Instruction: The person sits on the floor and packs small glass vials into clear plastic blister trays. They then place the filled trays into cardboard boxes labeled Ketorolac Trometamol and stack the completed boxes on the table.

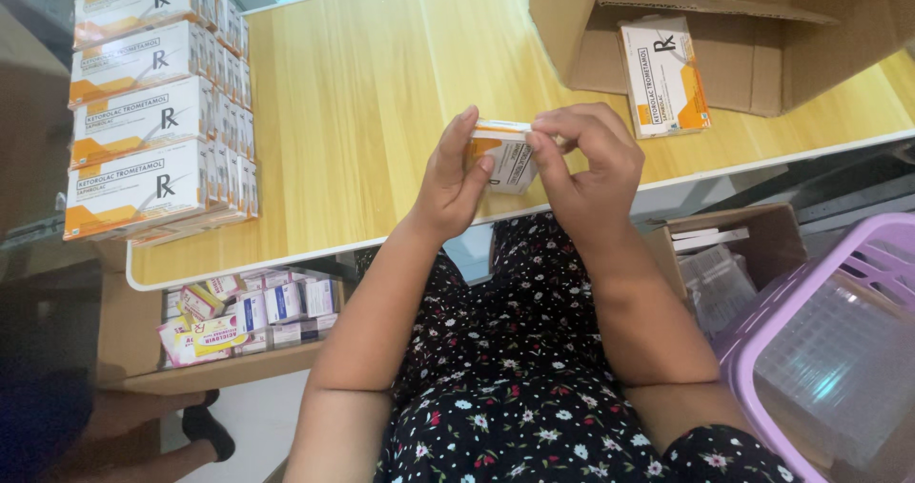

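Both hands (519,164) pinch one small carton (505,154).

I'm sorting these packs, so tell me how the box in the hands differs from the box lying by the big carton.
The held box is lifted off the table, pinched between the left hand and right hand; the lying box rests flat, untouched. The held box is mostly hidden; the lying box shows its whole face. Both are white with orange.

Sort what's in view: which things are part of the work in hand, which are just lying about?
In hand:
- small white-and-orange carton, held by left hand and right hand
- stacked matching cartons
- matching carton by the open cardboard box

Lying about:
- purple basket of clear trays
- low box of mixed packets
- wooden table
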